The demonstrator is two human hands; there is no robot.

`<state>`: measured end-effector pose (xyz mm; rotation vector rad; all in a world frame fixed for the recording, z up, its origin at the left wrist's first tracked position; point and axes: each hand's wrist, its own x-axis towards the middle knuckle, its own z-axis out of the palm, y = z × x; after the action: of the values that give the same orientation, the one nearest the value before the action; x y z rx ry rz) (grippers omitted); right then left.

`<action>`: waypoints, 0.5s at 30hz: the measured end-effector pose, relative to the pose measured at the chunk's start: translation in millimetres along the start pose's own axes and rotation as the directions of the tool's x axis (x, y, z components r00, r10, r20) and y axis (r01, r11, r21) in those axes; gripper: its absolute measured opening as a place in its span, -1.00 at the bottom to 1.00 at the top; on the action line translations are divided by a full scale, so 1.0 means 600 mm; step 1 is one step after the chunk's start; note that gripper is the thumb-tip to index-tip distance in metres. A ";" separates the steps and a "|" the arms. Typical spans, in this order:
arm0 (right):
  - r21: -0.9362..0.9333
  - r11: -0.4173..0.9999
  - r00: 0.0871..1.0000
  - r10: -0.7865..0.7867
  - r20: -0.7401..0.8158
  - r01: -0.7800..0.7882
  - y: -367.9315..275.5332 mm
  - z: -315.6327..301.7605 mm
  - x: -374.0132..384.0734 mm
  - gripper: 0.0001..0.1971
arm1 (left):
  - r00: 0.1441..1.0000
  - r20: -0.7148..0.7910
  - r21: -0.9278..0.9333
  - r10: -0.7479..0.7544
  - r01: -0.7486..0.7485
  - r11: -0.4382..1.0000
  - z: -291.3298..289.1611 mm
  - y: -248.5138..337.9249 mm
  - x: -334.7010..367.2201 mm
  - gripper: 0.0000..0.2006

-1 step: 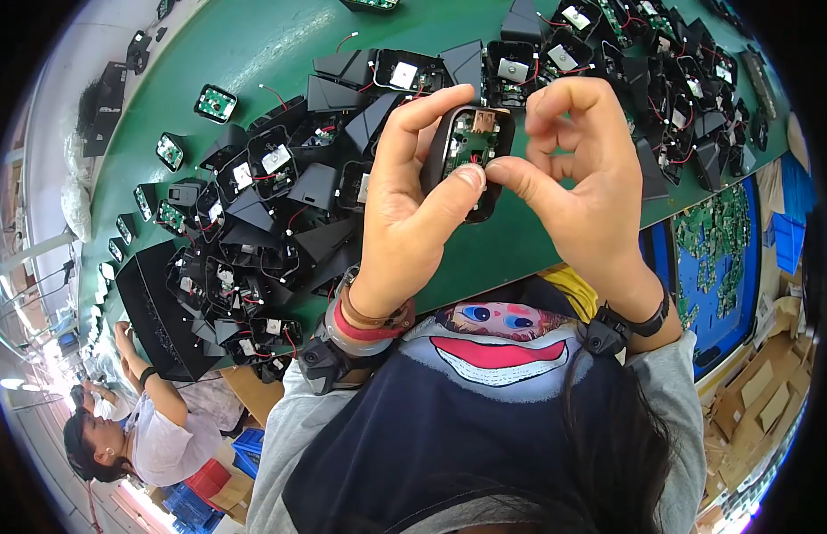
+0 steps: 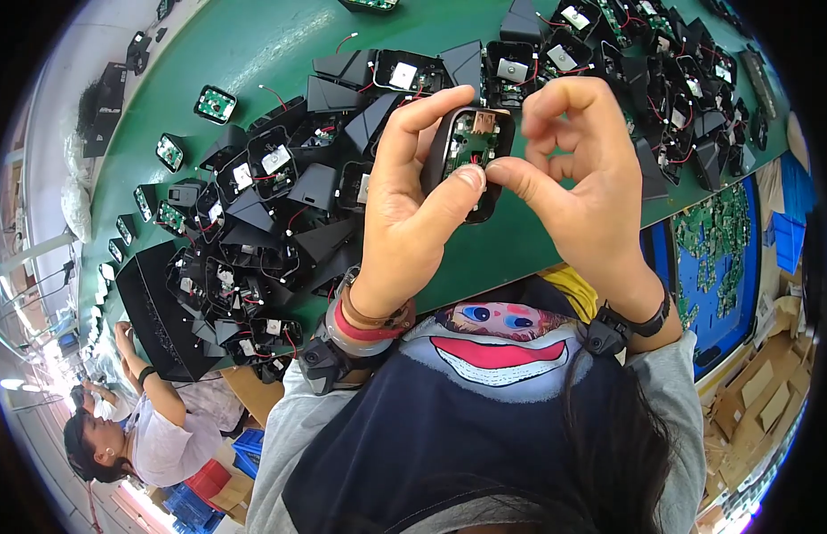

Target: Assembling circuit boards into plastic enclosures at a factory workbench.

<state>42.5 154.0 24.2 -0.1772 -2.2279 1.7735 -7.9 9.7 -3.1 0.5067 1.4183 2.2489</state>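
My left hand [image 2: 401, 206] is closed around a small black plastic housing [image 2: 439, 153], held above the green table with its open face turned up. A green circuit board [image 2: 474, 145] sits inside, with a metal connector near the far end and a bit of red wire beside my left thumb. That thumb presses on the board's lower part. At the housing's right edge, my right hand [image 2: 593, 182] touches with its thumb tip. Its other fingers are curled but stand apart from the thumb, and nothing shows between them.
Many black housings [image 2: 329, 185] with boards and red wires crowd the green table [image 2: 280, 44] to the left and far right. A black box [image 2: 155, 311] stands at the left. Loose boards fill a blue tray [image 2: 750, 294] at right. A co-worker [image 2: 169, 436] sits lower left.
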 end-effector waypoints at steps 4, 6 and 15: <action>-0.010 1.000 0.998 0.005 0.056 -0.004 0.001 -0.004 0.001 -0.72 | 1.000 0.019 0.000 -0.017 0.017 1.000 -0.001 0.003 0.001 -0.54; -0.018 0.999 0.993 0.032 0.117 -0.030 0.003 -0.009 0.005 -0.75 | 0.999 0.044 0.050 0.025 -0.027 0.998 -0.002 -0.001 0.000 -0.55; -0.033 0.993 0.991 -0.115 0.063 0.117 0.019 0.021 -0.008 -0.77 | 0.990 -0.137 0.042 -0.031 0.038 0.998 -0.003 -0.006 0.000 -0.64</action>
<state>42.3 143.8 10.3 -0.0006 -2.2644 1.7003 -8.4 9.8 -7.4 0.3458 1.5352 2.2659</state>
